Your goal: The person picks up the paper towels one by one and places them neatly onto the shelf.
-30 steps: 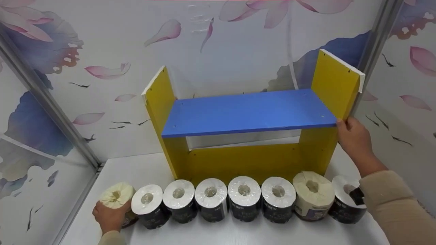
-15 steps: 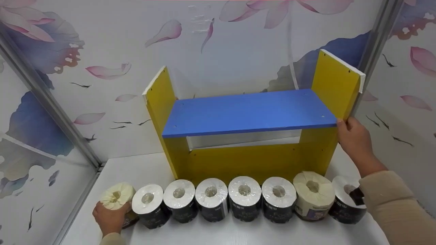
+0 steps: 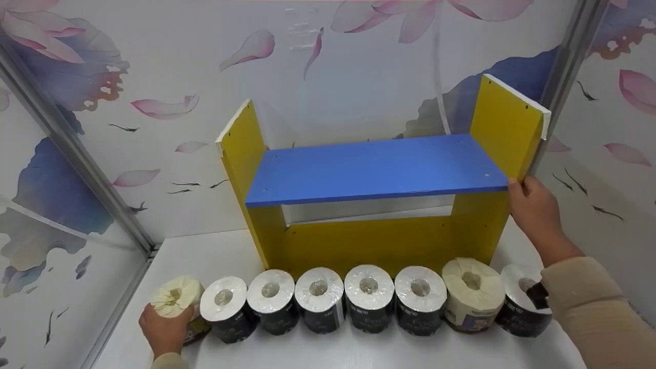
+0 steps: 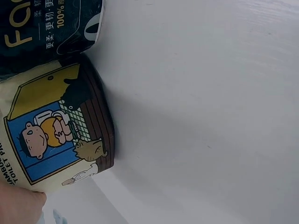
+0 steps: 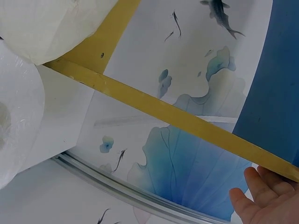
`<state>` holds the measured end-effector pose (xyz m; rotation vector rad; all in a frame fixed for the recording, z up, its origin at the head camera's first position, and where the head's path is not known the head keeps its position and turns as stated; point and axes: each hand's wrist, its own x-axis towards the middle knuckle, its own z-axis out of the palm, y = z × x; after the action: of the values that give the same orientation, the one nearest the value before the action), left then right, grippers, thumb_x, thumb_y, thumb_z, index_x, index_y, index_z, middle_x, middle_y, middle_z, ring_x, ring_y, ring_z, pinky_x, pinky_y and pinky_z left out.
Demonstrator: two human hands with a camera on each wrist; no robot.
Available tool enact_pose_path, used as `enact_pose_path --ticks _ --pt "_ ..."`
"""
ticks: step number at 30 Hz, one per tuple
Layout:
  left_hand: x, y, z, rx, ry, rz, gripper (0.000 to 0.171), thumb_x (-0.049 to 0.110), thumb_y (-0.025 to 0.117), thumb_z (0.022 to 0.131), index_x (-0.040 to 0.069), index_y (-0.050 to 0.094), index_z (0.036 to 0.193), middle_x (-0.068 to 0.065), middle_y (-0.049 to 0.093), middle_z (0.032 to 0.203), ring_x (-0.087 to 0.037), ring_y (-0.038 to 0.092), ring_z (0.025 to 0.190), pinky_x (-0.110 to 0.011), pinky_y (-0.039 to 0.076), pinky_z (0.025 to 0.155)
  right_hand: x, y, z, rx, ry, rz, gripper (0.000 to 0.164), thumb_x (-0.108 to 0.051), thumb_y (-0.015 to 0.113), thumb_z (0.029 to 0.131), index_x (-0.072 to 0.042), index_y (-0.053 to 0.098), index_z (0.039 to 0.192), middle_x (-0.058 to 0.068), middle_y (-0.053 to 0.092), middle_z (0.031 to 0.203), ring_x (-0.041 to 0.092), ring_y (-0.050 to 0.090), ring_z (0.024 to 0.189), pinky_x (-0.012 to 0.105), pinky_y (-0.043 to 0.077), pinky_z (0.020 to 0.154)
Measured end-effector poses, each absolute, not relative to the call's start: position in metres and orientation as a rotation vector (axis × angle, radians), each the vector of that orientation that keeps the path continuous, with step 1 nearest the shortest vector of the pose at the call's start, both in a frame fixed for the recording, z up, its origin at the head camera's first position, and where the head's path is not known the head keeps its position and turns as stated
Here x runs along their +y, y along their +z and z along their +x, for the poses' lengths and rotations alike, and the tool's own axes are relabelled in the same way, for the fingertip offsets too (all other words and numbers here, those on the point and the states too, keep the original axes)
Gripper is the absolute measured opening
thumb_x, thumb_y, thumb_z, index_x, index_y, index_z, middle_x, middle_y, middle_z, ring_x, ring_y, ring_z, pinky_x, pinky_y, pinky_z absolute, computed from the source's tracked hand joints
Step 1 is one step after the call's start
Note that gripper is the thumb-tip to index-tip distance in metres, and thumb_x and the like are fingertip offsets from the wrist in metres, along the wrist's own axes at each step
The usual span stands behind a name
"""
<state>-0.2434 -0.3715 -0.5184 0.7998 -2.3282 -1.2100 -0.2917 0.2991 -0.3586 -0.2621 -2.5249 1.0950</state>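
Note:
A row of wrapped toilet paper rolls stands upright on the white table. My left hand (image 3: 166,330) holds the cream toilet paper roll (image 3: 177,297) at the row's left end, fingers round its near side. In the left wrist view a cartoon picture shows on that roll's wrapper (image 4: 51,126). Behind the row stands a yellow shelf unit with a blue board (image 3: 376,169) across it. My right hand (image 3: 535,210) grips the front edge of its right side panel (image 3: 505,128), thumb by the blue board's corner. Fingers (image 5: 254,182) lie along the panel's outer face in the right wrist view.
Several dark-wrapped rolls, one of them a roll (image 3: 369,300) in mid-row, and a second cream roll (image 3: 472,297) stand close before the shelf. Panels with petal prints, such as the back wall (image 3: 328,102), enclose the white table (image 3: 328,353) at back and sides.

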Motion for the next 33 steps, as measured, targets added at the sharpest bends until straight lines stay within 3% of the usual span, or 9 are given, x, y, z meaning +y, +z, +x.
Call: enact_pose_path --ticks 12,33 --pt "-0.375 -0.513 -0.238 -2.314 -1.208 0.787 0.095 0.008 0.073 0.076 -0.015 0.012 0.146 -0.038 0.02 0.142 -0.051 0.021 0.134 -0.054 0.017 0.113 0.299 -0.358 -0.292 -2.534 1.131 -0.268 0.055 -0.045 0.027 0.103 0.004 0.046 0.119 0.016 0.049 0.094 0.028 0.046 0.083 0.035 0.04 0.066" --pt "-0.377 -0.491 -0.226 -2.288 -1.159 0.764 0.095 0.008 0.073 0.076 -0.014 0.013 0.147 -0.038 0.021 0.142 -0.051 0.02 0.134 -0.056 0.019 0.112 0.297 -0.357 -0.292 -2.523 1.101 -0.254 0.051 -0.041 0.028 0.103 0.005 0.047 0.115 0.016 0.046 0.089 0.028 0.044 0.079 0.036 0.038 0.064"
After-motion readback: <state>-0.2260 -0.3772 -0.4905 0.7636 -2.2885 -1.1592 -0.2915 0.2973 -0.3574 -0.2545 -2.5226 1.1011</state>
